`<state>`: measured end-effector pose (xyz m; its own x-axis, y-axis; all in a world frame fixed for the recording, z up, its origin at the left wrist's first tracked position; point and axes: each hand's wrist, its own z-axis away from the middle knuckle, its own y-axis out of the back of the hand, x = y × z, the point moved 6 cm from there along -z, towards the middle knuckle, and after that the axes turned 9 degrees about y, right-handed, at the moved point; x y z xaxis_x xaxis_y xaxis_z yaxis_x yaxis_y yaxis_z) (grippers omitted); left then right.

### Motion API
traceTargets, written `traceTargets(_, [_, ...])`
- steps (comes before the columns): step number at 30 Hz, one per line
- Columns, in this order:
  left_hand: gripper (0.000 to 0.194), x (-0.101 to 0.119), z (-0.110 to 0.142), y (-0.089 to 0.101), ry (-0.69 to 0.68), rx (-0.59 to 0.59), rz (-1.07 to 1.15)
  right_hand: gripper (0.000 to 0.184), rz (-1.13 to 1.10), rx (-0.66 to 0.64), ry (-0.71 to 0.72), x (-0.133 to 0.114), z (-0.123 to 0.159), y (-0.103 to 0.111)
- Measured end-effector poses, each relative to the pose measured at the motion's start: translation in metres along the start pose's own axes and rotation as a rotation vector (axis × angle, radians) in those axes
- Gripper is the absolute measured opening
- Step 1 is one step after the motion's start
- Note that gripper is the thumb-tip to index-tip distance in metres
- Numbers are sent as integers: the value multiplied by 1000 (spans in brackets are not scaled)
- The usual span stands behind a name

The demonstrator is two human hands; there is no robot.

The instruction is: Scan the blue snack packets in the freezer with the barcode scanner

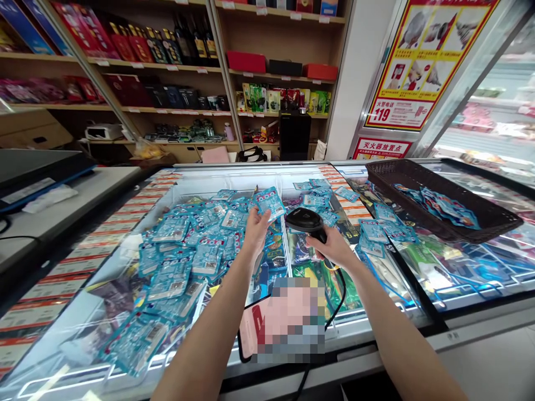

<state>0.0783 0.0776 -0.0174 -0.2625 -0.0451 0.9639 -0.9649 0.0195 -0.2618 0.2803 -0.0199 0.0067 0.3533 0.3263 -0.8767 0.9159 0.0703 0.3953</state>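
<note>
My left hand pinches a small blue packet, held above the glass freezer top. In my right hand is a black barcode scanner, its head turned toward that packet, with a cord hanging below. Many similar blue packets lie in a loose heap on the glass to the left of my left hand. A smaller group of packets rests to the right of the scanner. Between my forearms lies a phone or tablet, its screen partly blurred out.
A dark brown basket with several blue packets stands on the freezer at the right. Price labels run along the left edge. Shelves with bottles and boxes line the back wall. A grey machine sits on the left counter.
</note>
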Motion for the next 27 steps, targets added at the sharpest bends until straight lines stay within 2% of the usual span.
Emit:
traceTargets(5, [45,-3,0,2,-19,43,-104,22,41,-38,-9,-5,1,-1])
traceTargets(12, [52,-1,2,-1,-44,7,-144,24,30,-53,-47,-8,1,-1])
traceTargets(27, [49,-4,-1,5,-57,73,-248,25,-16,-61,-38,-12,3,0])
